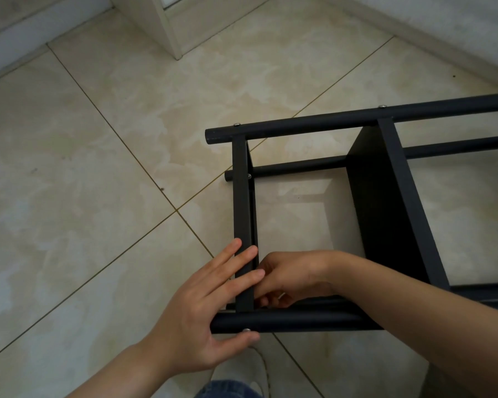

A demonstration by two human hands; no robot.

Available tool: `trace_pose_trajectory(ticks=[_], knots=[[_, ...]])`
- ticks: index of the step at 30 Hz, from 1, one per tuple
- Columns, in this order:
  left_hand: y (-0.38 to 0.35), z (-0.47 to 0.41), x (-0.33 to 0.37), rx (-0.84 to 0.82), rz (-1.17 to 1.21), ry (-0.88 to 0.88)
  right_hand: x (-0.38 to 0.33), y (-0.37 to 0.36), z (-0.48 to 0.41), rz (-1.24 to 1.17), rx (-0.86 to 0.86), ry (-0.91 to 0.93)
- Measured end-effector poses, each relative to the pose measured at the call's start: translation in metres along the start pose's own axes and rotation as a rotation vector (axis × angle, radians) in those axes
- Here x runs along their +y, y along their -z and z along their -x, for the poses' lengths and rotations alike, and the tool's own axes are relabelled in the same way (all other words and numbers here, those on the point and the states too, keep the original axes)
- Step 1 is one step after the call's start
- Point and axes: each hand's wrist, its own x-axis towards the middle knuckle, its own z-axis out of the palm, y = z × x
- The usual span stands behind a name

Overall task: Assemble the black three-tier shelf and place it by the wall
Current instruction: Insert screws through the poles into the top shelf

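**Pale marbled tiles under soft light**

The floor (pixel 104 173) was laid with large beige tiles of a cloudy, marbled pattern, glossy enough to catch a soft, even light. Thin dark grout lines (pixel 121 139) ran diagonally across the view and crossed near its middle. A white wall (pixel 457 21) with a pale skirting (pixel 443 50) bounded the floor at the upper right. At the top stood a white door frame (pixel 167 27), and another pale wall (pixel 15 33) closed the upper left.

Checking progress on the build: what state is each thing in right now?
shelf: lying on its side on the floor.
end board: screwed to the far pole and near pole.
left hand: fingers straight on the end board, thumb under the near pole.
right hand: curled inside the frame; any held item hidden.
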Motion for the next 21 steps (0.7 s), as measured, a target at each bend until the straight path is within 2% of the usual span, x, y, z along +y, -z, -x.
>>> trace_pose_trajectory(ticks=[10, 15, 18, 21], knots=[[0.004, -0.001, 0.000, -0.028, -0.039, -0.009, 0.001, 0.003, 0.011, -0.074, 0.017, 0.059], [0.005, 0.001, 0.005, -0.023, -0.085, 0.043, 0.000, 0.003, 0.025, 0.015, 0.079, 0.081], [0.004, 0.008, 0.010, 0.004, 0.003, 0.151, -0.005, 0.000, 0.031, 0.140, 0.143, 0.064], [0.001, 0.016, 0.020, 0.073, 0.302, 0.399, -0.007, -0.006, 0.038, 0.249, 0.203, 0.076]])
